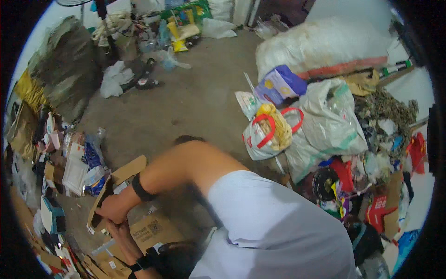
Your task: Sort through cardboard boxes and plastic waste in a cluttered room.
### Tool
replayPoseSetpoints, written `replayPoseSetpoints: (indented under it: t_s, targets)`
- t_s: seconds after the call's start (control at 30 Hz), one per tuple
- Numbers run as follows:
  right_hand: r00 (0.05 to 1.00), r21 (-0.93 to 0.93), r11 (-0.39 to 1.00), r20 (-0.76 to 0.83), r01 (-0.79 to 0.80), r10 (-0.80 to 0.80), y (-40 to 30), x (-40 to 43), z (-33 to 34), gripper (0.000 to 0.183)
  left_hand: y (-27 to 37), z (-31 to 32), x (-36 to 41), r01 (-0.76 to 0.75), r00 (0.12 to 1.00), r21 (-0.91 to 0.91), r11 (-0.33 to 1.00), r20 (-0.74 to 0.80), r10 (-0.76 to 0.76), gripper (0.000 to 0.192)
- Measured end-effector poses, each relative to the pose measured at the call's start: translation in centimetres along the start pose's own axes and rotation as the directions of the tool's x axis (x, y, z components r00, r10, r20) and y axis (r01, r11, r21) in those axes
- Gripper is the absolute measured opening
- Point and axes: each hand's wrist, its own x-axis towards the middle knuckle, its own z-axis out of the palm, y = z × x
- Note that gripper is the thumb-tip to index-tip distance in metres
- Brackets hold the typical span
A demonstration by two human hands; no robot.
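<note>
My right hand (113, 208) is at the lower left, fingers curled over the edge of an open cardboard box (98, 200). One brown flap (129, 170) of that box sticks up beside my wrist. Just below, my left hand (119, 230) meets the right one close to the same cardboard; its fingertips are hidden, so I cannot tell what they hold. Both wrists wear black bands. A larger printed cardboard piece (158, 232) lies under my left forearm, with more flattened cardboard (111, 259) near the bottom edge.
Plastic trays (75, 174) and mixed packaging line the left side. A big dark sack (66, 66) stands at upper left. To the right are a stuffed white sack (324, 48), a bag with red handles (268, 134) and a woven sack (324, 122). Bare concrete floor (195, 101) shows between.
</note>
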Motion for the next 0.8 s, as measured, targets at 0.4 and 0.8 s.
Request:
replayPoseSetpoints:
  t_s: [0.4, 0.8]
  targets:
    - [0.814, -0.705, 0.703, -0.353, 0.094, -0.462, 0.6, -1.4, -4.2, 0.024, 1.9, -4.0, 2.0, -0.205, 0.975, 0.322, 0.924, -0.019, 0.223, 0.023]
    - [0.991, -0.008, 0.994, -0.086, 0.106, -0.107, 1.3, -1.3, 1.0, 0.029, -0.5, 0.8, -0.5, -0.176, 0.968, 0.208, 0.962, -0.142, 0.208, 0.032]
